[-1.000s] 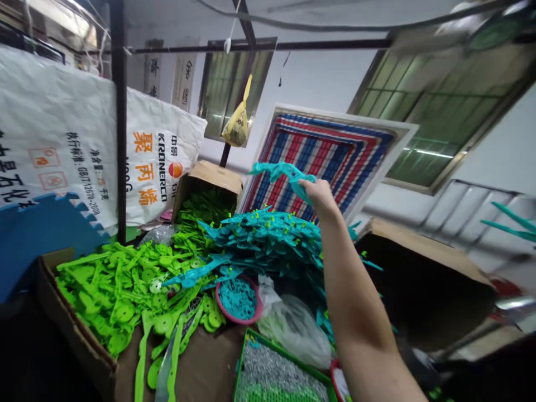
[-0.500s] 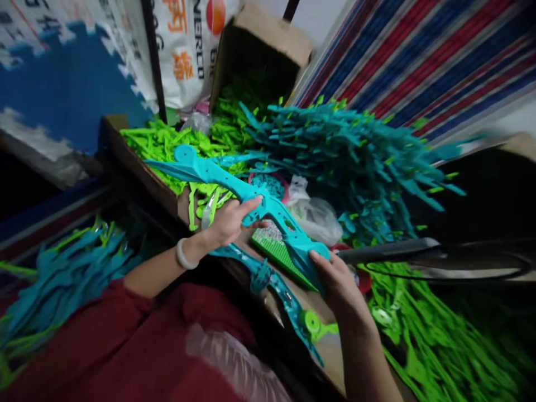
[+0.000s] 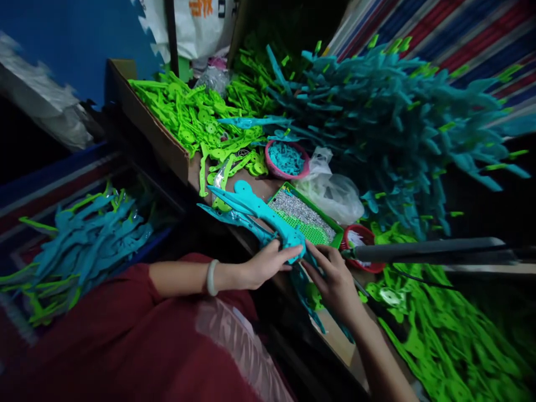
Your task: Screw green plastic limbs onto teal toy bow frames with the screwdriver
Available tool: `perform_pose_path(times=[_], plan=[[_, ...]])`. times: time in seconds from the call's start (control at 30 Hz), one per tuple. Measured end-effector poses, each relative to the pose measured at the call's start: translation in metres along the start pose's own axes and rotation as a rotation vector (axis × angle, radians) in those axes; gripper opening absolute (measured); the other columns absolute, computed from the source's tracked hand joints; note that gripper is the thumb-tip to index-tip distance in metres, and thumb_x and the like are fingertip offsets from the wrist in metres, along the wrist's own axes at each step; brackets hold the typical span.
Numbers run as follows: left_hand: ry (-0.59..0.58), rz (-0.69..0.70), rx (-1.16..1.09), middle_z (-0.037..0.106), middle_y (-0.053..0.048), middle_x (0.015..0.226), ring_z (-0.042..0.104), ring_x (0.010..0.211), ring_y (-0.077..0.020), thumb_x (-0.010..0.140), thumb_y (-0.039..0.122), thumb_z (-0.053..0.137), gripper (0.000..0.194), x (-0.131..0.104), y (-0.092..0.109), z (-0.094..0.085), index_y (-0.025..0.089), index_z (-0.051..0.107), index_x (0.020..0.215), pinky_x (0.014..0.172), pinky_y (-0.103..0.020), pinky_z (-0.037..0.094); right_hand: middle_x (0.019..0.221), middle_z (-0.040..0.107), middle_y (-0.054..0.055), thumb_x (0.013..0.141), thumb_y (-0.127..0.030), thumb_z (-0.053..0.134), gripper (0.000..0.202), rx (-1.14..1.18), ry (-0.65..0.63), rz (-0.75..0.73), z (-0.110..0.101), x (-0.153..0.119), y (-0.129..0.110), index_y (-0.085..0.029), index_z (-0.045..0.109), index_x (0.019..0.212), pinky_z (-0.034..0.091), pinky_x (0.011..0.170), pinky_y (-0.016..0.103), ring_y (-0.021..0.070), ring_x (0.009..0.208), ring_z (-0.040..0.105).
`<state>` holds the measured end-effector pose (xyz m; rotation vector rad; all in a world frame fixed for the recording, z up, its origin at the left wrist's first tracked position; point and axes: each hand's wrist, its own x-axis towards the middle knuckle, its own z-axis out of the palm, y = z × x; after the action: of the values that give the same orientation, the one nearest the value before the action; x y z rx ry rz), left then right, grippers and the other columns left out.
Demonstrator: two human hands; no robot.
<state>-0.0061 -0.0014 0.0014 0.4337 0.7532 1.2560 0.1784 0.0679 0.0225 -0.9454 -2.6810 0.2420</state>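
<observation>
Holding the turquoise part (image 3: pixel 274 219) above the near edge of the desk (image 3: pixel 260 187), the left hand (image 3: pixel 266 266) grips its thick middle. I see the right hand (image 3: pixel 337 283) curled around the near section, contact partly hidden. Material: apparently moulded plastic; I rate it light, stiff and slightly slippery, the slender tips being likeliest to snap. Recommended hold: the thick middle; avoid loading the pointed end.

Surface: brown, crowded. The green tray (image 3: pixel 337 240) of small grey and green bits sits just beyond the part, the pink bowl (image 3: pixel 307 166) farther back. Lime pieces (image 3: pixel 188 117) fill the cardboard box (image 3: pixel 161 137).

Room: dim; I note a large turquoise heap (image 3: pixel 377 111) before a striped sheet (image 3: pixel 481 33).
</observation>
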Motion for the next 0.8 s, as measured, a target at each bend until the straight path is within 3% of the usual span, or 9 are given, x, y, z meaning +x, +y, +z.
perform_pose_path(times=[0.1, 0.2, 0.3, 0.37, 0.5, 0.57, 0.67, 0.8], plan=[[-0.013, -0.033, 0.263, 0.062, -0.010, 0.120, 0.064, 0.099, -0.0201, 0.080, 0.048, 0.070, 0.052, -0.027, -0.015, -0.026, 0.021, 0.056, 0.123, 0.086, -0.038, 0.050, 0.110, 0.054, 0.011, 0.096, -0.036, 0.049, 0.047, 0.013, -0.013, 0.029, 0.006, -0.006, 0.007, -0.030, 0.048, 0.143, 0.054, 0.085, 0.039, 0.0246, 0.101, 0.061], [0.011, -0.040, 0.404, 0.063, -0.011, 0.117, 0.064, 0.091, -0.0193, 0.076, 0.037, 0.076, 0.049, -0.059, -0.019, -0.053, 0.018, 0.060, 0.118, 0.085, -0.038, 0.050, 0.112, 0.054, 0.012, 0.097, -0.038, 0.047, 0.046, 0.047, -0.061, 0.041, 0.014, -0.004, 0.009, -0.028, 0.050, 0.142, 0.054, 0.087, 0.041, 0.0253, 0.103, 0.060], [0.024, 0.052, 0.585, 0.066, -0.008, 0.112, 0.064, 0.094, -0.0190, 0.080, 0.031, 0.071, 0.033, -0.085, -0.012, -0.075, 0.021, 0.065, 0.111, 0.086, -0.036, 0.050, 0.114, 0.053, 0.013, 0.097, -0.038, 0.047, 0.047, 0.084, -0.107, 0.033, 0.020, 0.002, 0.011, -0.027, 0.049, 0.142, 0.053, 0.089, 0.043, 0.0254, 0.104, 0.059], [0.144, 0.112, 0.640, 0.068, -0.007, 0.103, 0.065, 0.090, -0.0184, 0.082, 0.029, 0.069, 0.028, -0.095, -0.005, -0.090, 0.021, 0.065, 0.108, 0.084, -0.033, 0.051, 0.114, 0.053, 0.013, 0.097, -0.038, 0.047, 0.047, 0.089, -0.119, 0.025, 0.023, 0.005, 0.012, -0.026, 0.049, 0.142, 0.053, 0.089, 0.044, 0.0260, 0.105, 0.058], [0.548, 0.166, 0.509, 0.064, -0.005, 0.100, 0.066, 0.087, -0.0164, 0.081, 0.029, 0.065, 0.026, -0.091, 0.012, -0.125, 0.020, 0.055, 0.104, 0.076, -0.029, 0.050, 0.111, 0.053, 0.013, 0.097, -0.039, 0.046, 0.046, 0.064, -0.128, 0.018, 0.022, 0.008, 0.011, -0.024, 0.052, 0.140, 0.054, 0.088, 0.044, 0.0271, 0.104, 0.058], [0.645, 0.211, 0.464, 0.059, -0.006, 0.113, 0.065, 0.094, -0.0155, 0.082, 0.030, 0.061, 0.033, -0.082, 0.024, -0.142, 0.022, 0.048, 0.110, 0.077, -0.027, 0.049, 0.111, 0.054, 0.014, 0.096, -0.039, 0.047, 0.046, 0.043, -0.119, 0.026, 0.020, 0.007, 0.009, -0.024, 0.052, 0.140, 0.054, 0.087, 0.044, 0.0272, 0.102, 0.059], [0.685, 0.267, 0.413, 0.054, -0.007, 0.125, 0.063, 0.104, -0.0153, 0.079, 0.030, 0.062, 0.045, -0.066, 0.046, -0.160, 0.023, 0.042, 0.119, 0.083, -0.028, 0.050, 0.109, 0.054, 0.013, 0.096, -0.039, 0.048, 0.046, 0.012, -0.082, 0.034, 0.016, 0.004, 0.004, -0.027, 0.053, 0.140, 0.055, 0.085, 0.044, 0.0268, 0.098, 0.060], [0.573, 0.316, 0.429, 0.062, -0.006, 0.115, 0.063, 0.103, -0.0175, 0.076, 0.029, 0.065, 0.043, -0.048, 0.067, -0.166, 0.021, 0.050, 0.115, 0.087, -0.032, 0.051, 0.109, 0.054, 0.013, 0.095, -0.038, 0.051, 0.046, -0.031, -0.051, 0.019, 0.014, 0.004, 0.001, -0.027, 0.054, 0.139, 0.055, 0.085, 0.043, 0.0267, 0.098, 0.060]])
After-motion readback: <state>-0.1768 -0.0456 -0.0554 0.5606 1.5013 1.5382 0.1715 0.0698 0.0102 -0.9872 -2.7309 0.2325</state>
